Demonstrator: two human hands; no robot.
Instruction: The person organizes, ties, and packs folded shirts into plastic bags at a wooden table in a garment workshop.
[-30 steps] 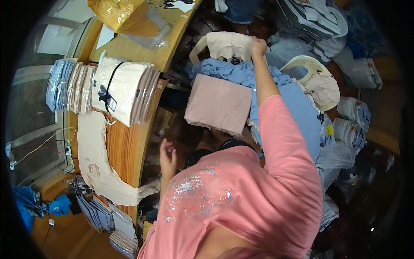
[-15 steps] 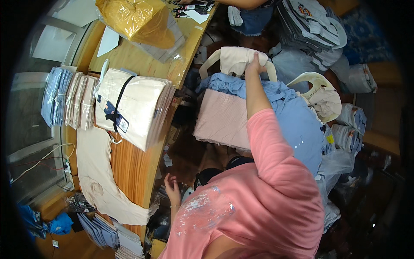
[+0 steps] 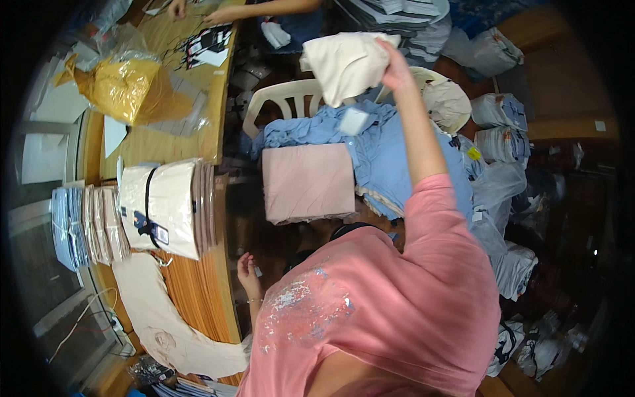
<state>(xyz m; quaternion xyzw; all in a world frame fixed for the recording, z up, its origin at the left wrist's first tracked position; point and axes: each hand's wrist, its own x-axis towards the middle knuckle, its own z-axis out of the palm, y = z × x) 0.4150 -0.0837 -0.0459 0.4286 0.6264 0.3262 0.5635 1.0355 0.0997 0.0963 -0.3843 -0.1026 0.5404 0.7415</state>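
The right hand (image 3: 395,69) is up high w/ the arm stretched out, fingers closed tight on a cream cloth (image 3: 344,61) that hangs bunched up to the left of it, lifted clear of the pile. Just under that hand is a heap of light blue clothes (image 3: 390,152) on a white plastic chair (image 3: 281,99), & a small clear bag piece (image 3: 352,121) sits on top of the heap. Left & below the right hand lies a flat folded pink cloth (image 3: 307,182), touching the blue heap. The left hand (image 3: 248,270) is down low near the edge of the wooden worktop (image 3: 198,291), fingers bent a bit, half open, holding nothing. Left of that hand are folded cream shirts tied w/ a dark ribbon (image 3: 165,208), standing in a row, & a long cream cloth (image 3: 159,317) lies flat on the worktop below them. Far up from the left hand is a yellow plastic bag (image 3: 126,89). Right of the right arm are wrapped bundles of clothes (image 3: 499,126). Another person's hands (image 3: 198,12) are at the far end of the worktop.
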